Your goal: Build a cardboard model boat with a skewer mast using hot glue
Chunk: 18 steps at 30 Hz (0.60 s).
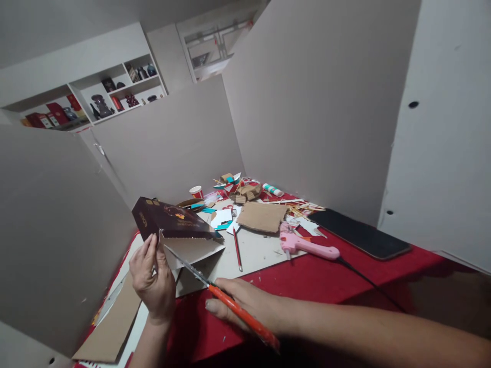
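Observation:
My left hand (153,276) pinches the near corner of a dark brown printed cardboard box (176,220), which is tilted with its pale inside facing me. In my right hand (249,304) is a pair of scissors with orange handles (241,313). Their blades point up and left, and the tips reach the box's edge close to my left fingers. Whether the blades are apart is hard to make out. Just beyond the scissors, a red and black pencil (237,249) lies on a white board (253,255).
A pink glue gun (309,247) with a black cord lies right of a brown cardboard piece (263,217). Farther right is a dark flat slab (358,232). Paper scraps, sticks and a paper cup (196,192) crowd the back. Grey panels (314,112) surround the red-covered table (326,278).

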Tool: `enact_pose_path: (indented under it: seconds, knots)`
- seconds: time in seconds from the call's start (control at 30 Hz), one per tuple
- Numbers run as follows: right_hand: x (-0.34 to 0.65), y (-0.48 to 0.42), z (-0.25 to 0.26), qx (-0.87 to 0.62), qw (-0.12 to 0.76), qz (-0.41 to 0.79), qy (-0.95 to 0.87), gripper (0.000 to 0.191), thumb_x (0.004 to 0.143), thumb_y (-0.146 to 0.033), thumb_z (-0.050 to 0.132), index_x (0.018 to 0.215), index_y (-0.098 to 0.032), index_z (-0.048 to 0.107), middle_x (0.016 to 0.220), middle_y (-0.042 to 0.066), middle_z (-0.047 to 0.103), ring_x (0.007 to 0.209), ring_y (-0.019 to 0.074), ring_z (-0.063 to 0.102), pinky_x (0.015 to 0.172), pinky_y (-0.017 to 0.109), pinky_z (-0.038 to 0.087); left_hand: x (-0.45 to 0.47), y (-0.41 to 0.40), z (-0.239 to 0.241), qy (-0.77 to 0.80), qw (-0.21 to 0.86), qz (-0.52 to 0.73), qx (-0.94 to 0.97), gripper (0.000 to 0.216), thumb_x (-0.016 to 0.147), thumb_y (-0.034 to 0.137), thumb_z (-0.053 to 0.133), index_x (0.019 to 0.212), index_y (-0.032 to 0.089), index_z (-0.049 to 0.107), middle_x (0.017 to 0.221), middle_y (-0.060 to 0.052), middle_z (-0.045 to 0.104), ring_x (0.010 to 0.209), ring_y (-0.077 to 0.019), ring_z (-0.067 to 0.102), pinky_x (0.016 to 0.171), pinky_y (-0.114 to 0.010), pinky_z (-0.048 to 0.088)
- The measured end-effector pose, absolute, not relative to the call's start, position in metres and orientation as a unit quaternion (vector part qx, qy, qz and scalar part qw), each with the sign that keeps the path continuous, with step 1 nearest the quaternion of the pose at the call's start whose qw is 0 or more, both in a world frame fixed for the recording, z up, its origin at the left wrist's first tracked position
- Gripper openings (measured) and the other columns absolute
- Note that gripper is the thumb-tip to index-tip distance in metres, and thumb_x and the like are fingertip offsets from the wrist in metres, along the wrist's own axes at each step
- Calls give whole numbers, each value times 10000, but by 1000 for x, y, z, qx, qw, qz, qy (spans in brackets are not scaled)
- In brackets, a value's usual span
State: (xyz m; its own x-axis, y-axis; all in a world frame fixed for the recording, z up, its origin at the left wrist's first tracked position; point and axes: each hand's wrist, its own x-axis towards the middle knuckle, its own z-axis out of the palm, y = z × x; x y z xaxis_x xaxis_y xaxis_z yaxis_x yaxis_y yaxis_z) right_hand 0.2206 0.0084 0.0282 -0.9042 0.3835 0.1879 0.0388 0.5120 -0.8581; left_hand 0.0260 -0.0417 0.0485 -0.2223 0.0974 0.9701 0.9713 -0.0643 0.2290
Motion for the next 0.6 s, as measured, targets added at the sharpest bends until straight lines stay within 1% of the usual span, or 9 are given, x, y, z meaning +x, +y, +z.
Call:
enact_pose_path:
  seconds: [0.13, 0.23, 0.37, 0.47, 0.6]
  knots:
    - [218, 8, 27, -103, 187, 518, -829, 621, 811, -802, 330, 777, -190, 435, 682, -1, 479, 602, 116, 466, 549, 231, 419, 32, -44, 44, -541, 416, -536, -497, 352, 855, 136, 614, 1186, 241, 668, 1142, -108, 707, 1065, -227, 611, 988, -452, 425]
    - [218, 8, 22, -95, 163, 588, -787, 619, 811, -799, 346, 804, -187, 438, 636, -20, 491, 521, 101, 500, 487, 216, 425, 36, -46, 40, -532, 425, -526, -509, 405, 847, 93, 604, 1214, 258, 651, 1155, -107, 703, 1089, -237, 607, 993, -466, 421]
    - [218, 9, 20, -84, 151, 664, -727, 627, 823, -780, 355, 896, -171, 487, 616, -45, 487, 461, 81, 503, 455, 196, 421, 42, -48, 37, -522, 434, -519, -520, 467, 823, 52, 610, 1241, 261, 634, 1168, -113, 699, 1065, -242, 621, 994, -478, 425]
    - [220, 9, 26, -89, 149, 675, -717, 665, 794, -807, 355, 901, -165, 490, 612, -45, 491, 462, 80, 497, 453, 197, 429, 46, -48, 36, -515, 439, -508, -534, 522, 801, 29, 626, 1266, 267, 616, 1172, -115, 700, 1067, -251, 616, 987, -480, 432]
    - [225, 7, 34, -112, 163, 650, -734, 680, 772, -824, 369, 877, -162, 485, 614, -36, 491, 464, 80, 484, 454, 203, 426, 51, -46, 36, -490, 461, -495, -550, 577, 767, 10, 659, 1281, 265, 604, 1166, -121, 705, 1056, -262, 620, 951, -473, 457]
